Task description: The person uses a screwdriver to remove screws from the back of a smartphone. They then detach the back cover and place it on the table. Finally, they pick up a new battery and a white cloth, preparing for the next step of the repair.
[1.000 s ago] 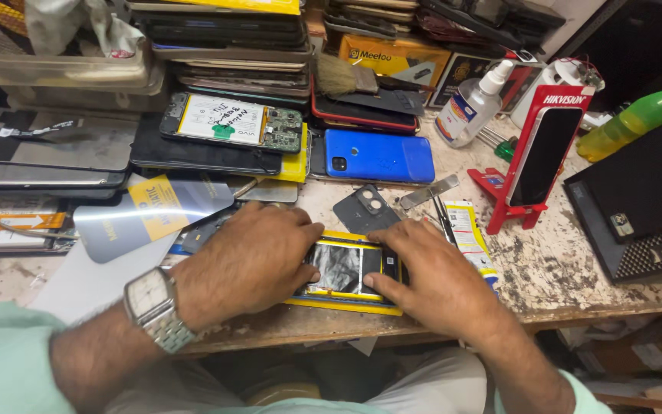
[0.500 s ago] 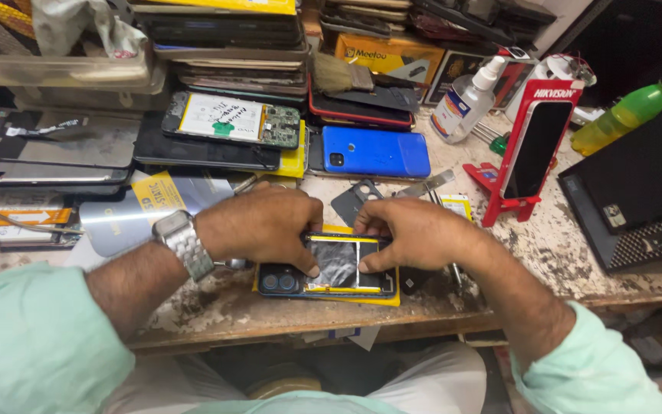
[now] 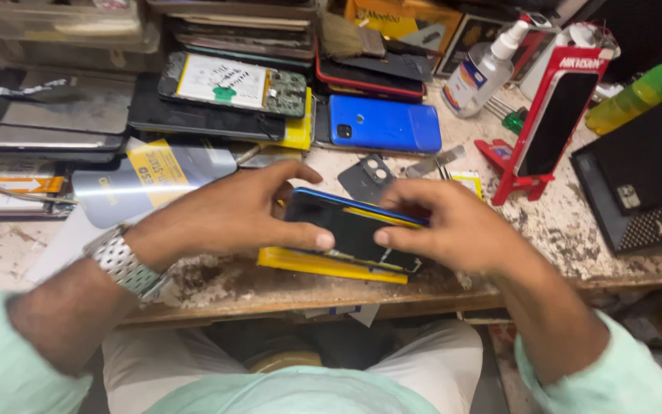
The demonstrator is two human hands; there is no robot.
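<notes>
Both hands are on the dark phone (image 3: 355,228) right now, lifted a little above the yellow pad (image 3: 323,265) at the near edge of the tabletop (image 3: 561,230). The left hand (image 3: 224,215) is closed around the phone's left end, thumb pressed on the near long edge, index finger arched over the far corner. The right hand (image 3: 442,226) clamps the right end, thumb on the glass face, fingers curled over the top edge. So that is 2 hands gripping 1 phone, tilted with its dark screen facing up and a blue rim showing along the far side.

Behind the phone lies a loose grey camera cover (image 3: 369,178), and further back a blue phone (image 3: 385,123) lying back up. To the right of the dark phone stands a red phone stand (image 3: 553,123) with another handset in it, a clear spray bottle (image 3: 480,70) behind that. Left of the phone, a silvery screen panel (image 3: 147,180).

My read: this is a light, stiff, thin slab with a slick glass face, likely fragile if flexed or dropped. Best held by the long edges and corners, as here, not by pressing the middle of the screen.
</notes>
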